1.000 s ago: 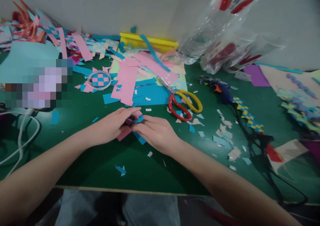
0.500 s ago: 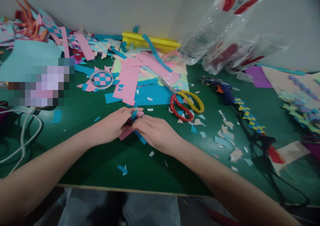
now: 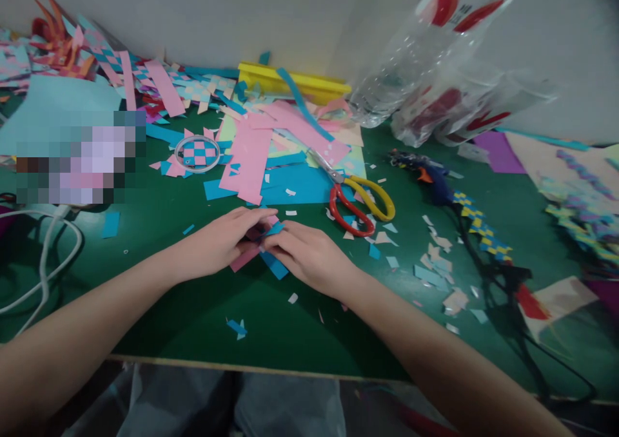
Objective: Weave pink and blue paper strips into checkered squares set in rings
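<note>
Left hand [image 3: 215,245], paper strips [image 3: 245,256], right hand [image 3: 313,254] — meeting over the green table [image 3: 184,330].
I am remotely seeing both hands pinching the paper strips, pink and blue; I am judging them light, bendy, easily creased — flat ends are offering the safest hold.

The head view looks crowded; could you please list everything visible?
Paper strips: count unclear, pink and blue, centre
Scissors: one pair, red and yellow, centre right
Tape roll: one, whitish, centre left
Checkered weave: one, pink and blue, inside roll
Loose paper: many pieces, mixed colours, throughout
Trough: one, yellow, back
Plastic cups: several, clear and red, back right
Glue gun: one, blue, right
Paper chains: several, mixed colours, right
Cable: one, white, left
Pixelated item: one, left
Table: one, green, underneath
Wall: one, grey, back
Legs: two, grey, bottom
Left hand: one, holding strips
Right hand: one, holding strips
</note>
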{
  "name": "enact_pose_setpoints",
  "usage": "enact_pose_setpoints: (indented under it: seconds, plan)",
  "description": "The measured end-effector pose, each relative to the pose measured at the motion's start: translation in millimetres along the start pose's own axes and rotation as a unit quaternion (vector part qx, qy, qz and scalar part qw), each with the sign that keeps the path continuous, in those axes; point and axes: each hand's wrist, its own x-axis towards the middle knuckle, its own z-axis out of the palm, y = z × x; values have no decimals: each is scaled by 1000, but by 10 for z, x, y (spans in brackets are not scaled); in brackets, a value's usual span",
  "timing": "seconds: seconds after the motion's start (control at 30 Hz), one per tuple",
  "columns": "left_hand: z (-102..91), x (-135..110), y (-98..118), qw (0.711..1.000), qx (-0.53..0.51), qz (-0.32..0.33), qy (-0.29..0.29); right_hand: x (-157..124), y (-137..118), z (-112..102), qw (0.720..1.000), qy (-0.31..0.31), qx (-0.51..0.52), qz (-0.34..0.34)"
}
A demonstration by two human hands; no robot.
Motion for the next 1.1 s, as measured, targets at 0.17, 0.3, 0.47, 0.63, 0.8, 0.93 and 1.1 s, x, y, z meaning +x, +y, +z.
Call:
enact_pose_setpoints:
  seconds: [0.17, 0.3, 0.47, 0.63, 0.8, 0.93, 1.1]
  plan:
    - [11, 10, -6, 1000, -7, 3, 4, 22, -19, -21, 998, -5, -37, -42]
    - [17, 15, -8, 1000, -10, 4, 9, 18, -20, 1, 998, 1, -34, -45]
    - [-14, 12, 47, 1000, -11, -14, -1, -2, 21, 37, 997, 36, 61, 31]
    - [-11, 8, 49, 1000, -2, -4, 5, -8, 18, 29, 997, 14, 57, 42]
    - [7, 6, 15, 1000, 5, 19, 9, -12, -12, 48, 999, 3, 30, 24]
    - [8, 14, 21, 1000, 11, 13, 2, -14, -27, 60, 999, 3, 28, 32]
    - [8, 16, 32, 1000, 18, 5, -1, 4, -47, 61, 997, 9, 47, 60]
